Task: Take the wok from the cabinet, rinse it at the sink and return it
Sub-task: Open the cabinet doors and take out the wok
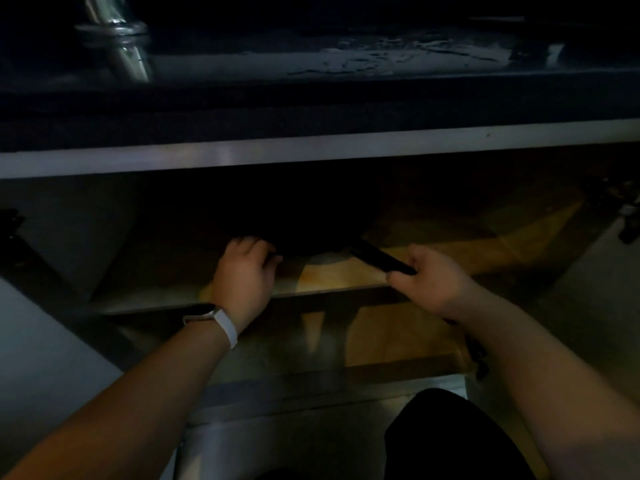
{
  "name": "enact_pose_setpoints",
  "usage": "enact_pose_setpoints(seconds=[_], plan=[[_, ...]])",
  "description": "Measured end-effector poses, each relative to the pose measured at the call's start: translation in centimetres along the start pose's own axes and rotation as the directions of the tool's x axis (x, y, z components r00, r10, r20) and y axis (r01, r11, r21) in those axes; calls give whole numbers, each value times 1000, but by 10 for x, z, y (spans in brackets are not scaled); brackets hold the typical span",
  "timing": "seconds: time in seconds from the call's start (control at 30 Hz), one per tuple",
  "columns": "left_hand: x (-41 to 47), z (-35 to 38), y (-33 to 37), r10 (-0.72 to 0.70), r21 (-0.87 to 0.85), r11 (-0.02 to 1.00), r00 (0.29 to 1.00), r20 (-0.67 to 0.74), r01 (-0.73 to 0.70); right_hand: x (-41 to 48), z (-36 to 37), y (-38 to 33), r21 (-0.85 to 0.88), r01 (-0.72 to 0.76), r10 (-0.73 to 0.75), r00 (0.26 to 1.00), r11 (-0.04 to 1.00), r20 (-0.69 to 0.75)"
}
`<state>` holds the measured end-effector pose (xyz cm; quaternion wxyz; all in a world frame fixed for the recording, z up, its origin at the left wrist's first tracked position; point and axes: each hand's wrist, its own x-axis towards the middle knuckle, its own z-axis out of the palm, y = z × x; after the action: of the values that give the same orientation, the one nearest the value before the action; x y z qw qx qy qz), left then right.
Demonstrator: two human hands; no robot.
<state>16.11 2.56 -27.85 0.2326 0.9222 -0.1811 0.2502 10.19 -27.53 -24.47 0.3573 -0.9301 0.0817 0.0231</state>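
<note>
Both hands on wok (304,237), mostly lost in dark cabinet (242,157).

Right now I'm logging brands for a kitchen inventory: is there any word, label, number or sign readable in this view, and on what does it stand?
None can be read.
wok: dark, in shadow, no marking visible.
wok handle: plain black, no visible text.
watch on the left wrist: face turned away and dark, nothing legible.
cabinet shelf, faucet and countertop: too dim and blurred; no print shows.
</note>
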Motion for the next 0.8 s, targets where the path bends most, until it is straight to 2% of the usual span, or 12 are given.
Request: enact_pose_setpoints(seconds=[0.1, 0.17, 0.23, 0.33, 0.47, 0.53, 0.63, 0.7, 0.8], plan=[[-20, -5, 7, 69, -23, 997, 996, -48, -71, -16, -2, 5, 141, -99, 67, 974, 985, 216], [-34, -8, 10, 132, -41, 990, 986, -98, -136, -24, 1, 4, 264, -171, 62, 925, 949, 375], [-47, -11, 13, 152, -82, 983, 982, -116, -162, -31, 9, 0, 357, -219, 30, 883, 908, 468], [-64, -20, 15, 159, -141, 975, 984, -85, -170, -41, 23, -10, 503, -309, -12, 843, 807, 537], [-78, -36, 15, 152, -124, 979, 986, -64, -159, -54, 38, -16, 578, -243, -96, 865, 779, 493], [-78, -41, 11, 56, -148, 987, 994, -93, -70, -60, 41, -16, 598, -232, -102, 877, 767, 470], [-73, -43, 1, -186, -230, 960, 978, -96, 160, -69, 44, -13, 628, -238, -101, 885, 741, 455], [-67, -42, -6, -299, -300, 914, 953, -41, 274, -77, 44, -9, 628, -219, -106, 893, 747, 437], [-68, -41, -14, -367, -430, 821, 924, 108, 376, -93, 46, -4, 578, -191, -80, 908, 793, 410]])
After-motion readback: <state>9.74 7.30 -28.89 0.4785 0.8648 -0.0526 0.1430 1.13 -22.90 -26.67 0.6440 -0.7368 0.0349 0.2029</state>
